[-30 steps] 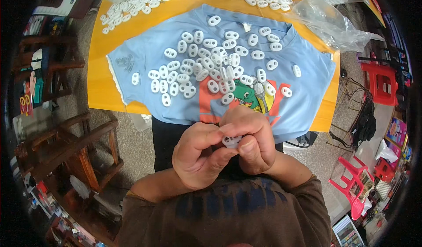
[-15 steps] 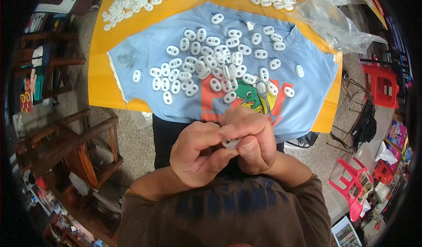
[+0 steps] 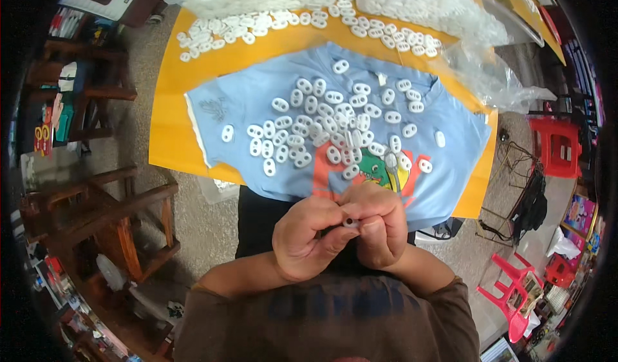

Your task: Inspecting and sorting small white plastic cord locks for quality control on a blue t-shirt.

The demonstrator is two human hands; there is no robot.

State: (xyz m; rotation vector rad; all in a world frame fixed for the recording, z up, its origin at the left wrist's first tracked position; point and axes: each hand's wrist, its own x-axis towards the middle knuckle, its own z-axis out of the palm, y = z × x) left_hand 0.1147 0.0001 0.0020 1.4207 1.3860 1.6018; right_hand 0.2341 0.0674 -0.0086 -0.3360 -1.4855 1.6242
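My left hand point(image 3: 306, 238) and my right hand point(image 3: 381, 223) meet in front of my chest, near the table's front edge. Both are closed, thumbs and forefingers pinching one small white oval plastic piece point(image 3: 350, 223). One dark hole of it shows between the fingertips; the rest is covered. Just beyond my hands, a light blue T-shirt point(image 3: 251, 169) with a green dinosaur print lies spread out. Scattered over the shirt are many white two-hole oval pieces point(image 3: 334, 96), some overlapping in a heap at its middle.
The shirt lies on a yellow tabletop point(image 3: 168, 123). More white pieces point(image 3: 248, 38) line its far side, before a clear plastic tub point(image 3: 257, 2) and a bulging clear bag point(image 3: 418, 4). Wooden furniture point(image 3: 122, 233) stands left; a red stool point(image 3: 555, 146) and a pink chair point(image 3: 512, 291) stand right.
The view has shifted, bringing more of the table's far side into sight. My fingers have closed further over the white piece, so less of it shows.
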